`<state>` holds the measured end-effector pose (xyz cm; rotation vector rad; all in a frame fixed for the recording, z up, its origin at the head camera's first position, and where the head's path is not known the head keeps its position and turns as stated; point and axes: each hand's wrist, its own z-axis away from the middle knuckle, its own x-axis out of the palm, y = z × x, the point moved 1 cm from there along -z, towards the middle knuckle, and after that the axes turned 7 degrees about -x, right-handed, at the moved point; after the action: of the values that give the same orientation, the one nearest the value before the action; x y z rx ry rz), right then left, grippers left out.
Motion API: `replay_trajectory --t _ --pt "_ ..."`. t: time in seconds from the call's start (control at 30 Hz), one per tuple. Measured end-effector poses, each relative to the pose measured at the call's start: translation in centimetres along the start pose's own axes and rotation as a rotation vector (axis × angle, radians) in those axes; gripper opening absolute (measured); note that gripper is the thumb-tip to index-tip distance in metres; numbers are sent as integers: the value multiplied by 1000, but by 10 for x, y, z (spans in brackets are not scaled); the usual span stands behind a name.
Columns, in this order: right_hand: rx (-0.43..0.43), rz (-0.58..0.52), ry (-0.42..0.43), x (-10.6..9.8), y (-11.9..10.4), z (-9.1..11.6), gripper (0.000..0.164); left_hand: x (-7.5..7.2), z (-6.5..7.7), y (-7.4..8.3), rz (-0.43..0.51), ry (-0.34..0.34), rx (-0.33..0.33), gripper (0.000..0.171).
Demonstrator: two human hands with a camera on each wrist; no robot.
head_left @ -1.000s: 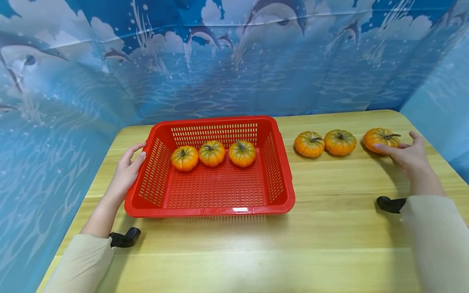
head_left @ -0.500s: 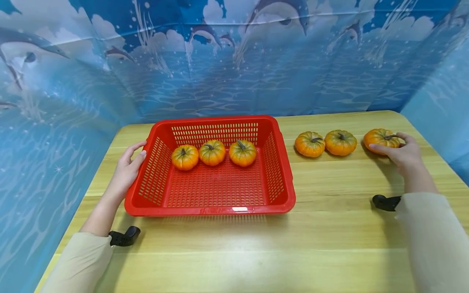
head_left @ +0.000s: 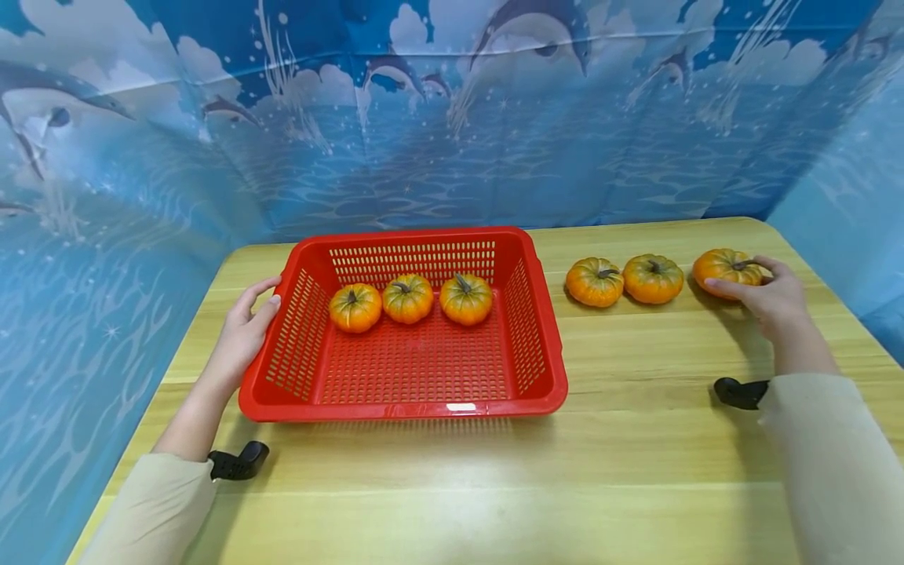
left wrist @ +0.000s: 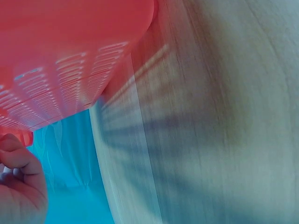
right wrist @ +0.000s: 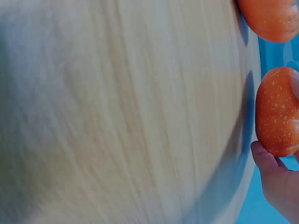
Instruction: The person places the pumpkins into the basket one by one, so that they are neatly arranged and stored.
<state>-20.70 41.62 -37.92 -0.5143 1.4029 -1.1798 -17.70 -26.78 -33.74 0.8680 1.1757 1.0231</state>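
My left hand (head_left: 243, 333) holds the left rim of a red plastic basket (head_left: 417, 410), its thumb and fingers at the edge. Inside the basket, three small orange pumpkins stand in a row: a left one (head_left: 355, 308), a middle one (head_left: 408, 299) and a right one (head_left: 466, 300). At the table's far right, my right hand (head_left: 773, 302) grips another small pumpkin (head_left: 720, 271) with a dark stem. In the right wrist view, fingers lie on two sides of that pumpkin (right wrist: 278, 114), and a shadow falls on the table beside it.
Between the basket and the right hand sit two more pumpkins side by side, one orange (head_left: 594, 282) and one greener on top (head_left: 653, 279). The wooden table (head_left: 636, 471) ends at a blue dolphin-print cloth (head_left: 424, 173) at the back and sides.
My right hand has come in leftward, and its fingers have taken hold of the rightmost pumpkin, which has shifted slightly left. The left hand has stayed on the basket rim.
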Motion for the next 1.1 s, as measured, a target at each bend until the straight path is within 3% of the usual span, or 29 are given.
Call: replay_trajectory --t 0.6,0.87,1.1 --pt "-166 21 -71 -7 -14 11 97 0 1 0 29 -12 1 55" --pt "-195 -18 -110 -11 -21 13 90 1 0 0 22 -6 -5 55" --pt "-190 46 -127 -10 -33 17 91 0 0 0 39 -10 -8 56"
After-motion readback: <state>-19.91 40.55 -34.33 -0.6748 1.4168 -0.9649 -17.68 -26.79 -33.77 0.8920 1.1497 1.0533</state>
